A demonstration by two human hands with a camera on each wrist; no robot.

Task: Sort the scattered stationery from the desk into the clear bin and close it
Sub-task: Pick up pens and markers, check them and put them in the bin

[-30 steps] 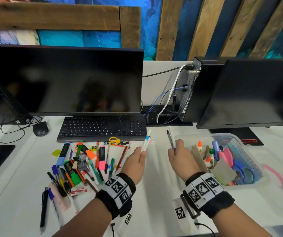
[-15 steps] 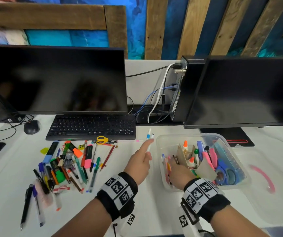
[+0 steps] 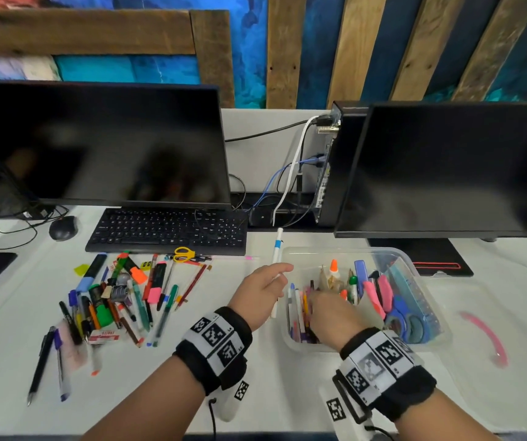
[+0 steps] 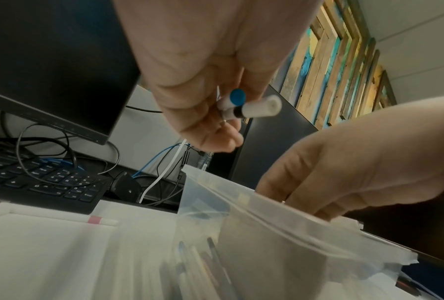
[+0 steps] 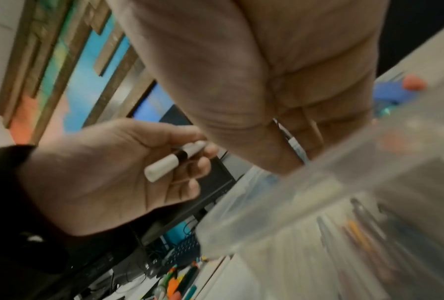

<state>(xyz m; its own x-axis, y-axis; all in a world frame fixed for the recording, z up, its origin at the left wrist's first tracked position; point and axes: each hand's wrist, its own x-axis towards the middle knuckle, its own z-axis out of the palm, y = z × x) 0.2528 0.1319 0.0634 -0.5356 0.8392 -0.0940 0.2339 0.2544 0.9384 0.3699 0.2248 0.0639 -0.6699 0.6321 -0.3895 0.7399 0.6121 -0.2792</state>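
The clear bin (image 3: pixel 345 250) stands on the white desk right of centre, open and holding glue, scissors and pens. My right hand (image 3: pixel 319 300) reaches into its left compartment among the pens, its fingers curled round a thin pen (image 5: pixel 295 146). Just left of the bin, my left hand (image 3: pixel 279 276) holds two white markers (image 3: pixel 277 246) upright; one has a blue end (image 4: pixel 237 96), the other a black band (image 4: pixel 254 109). The scattered stationery (image 3: pixel 122 294) lies in a heap in front of the keyboard.
The bin's clear lid (image 3: pixel 478 338) with a pink handle lies on the desk right of the bin. A black keyboard (image 3: pixel 166 230), a mouse (image 3: pixel 63 228) and two dark monitors stand behind. Yellow scissors (image 3: pixel 183 253) top the heap.
My right hand has dropped from above the bin's edge into its left compartment with the pens. My left hand has carried the markers right, up to the bin's left wall.
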